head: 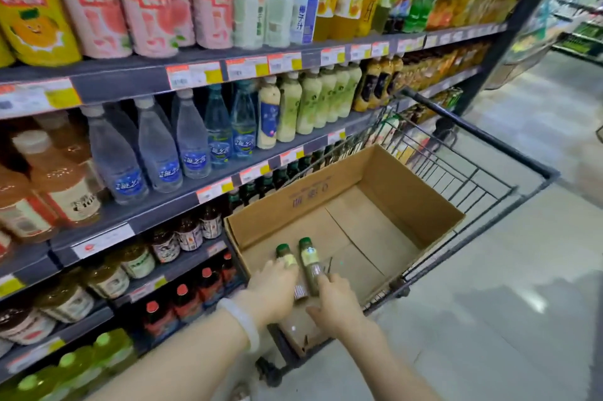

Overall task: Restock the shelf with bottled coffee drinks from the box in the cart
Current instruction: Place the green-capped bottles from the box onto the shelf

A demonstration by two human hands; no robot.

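Two bottles in box; box in cart; shelf left of cart.

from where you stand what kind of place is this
Most likely a supermarket drinks aisle: tiered shelves packed with bottled drinks, price tags along the shelf edges, and a wire shopping cart carrying a cardboard box with two green-capped bottles left.

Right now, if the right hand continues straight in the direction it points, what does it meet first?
The right hand already touches the right bottle. Beyond it, probably only the cardboard box floor, then its far wall; depth is unclear.
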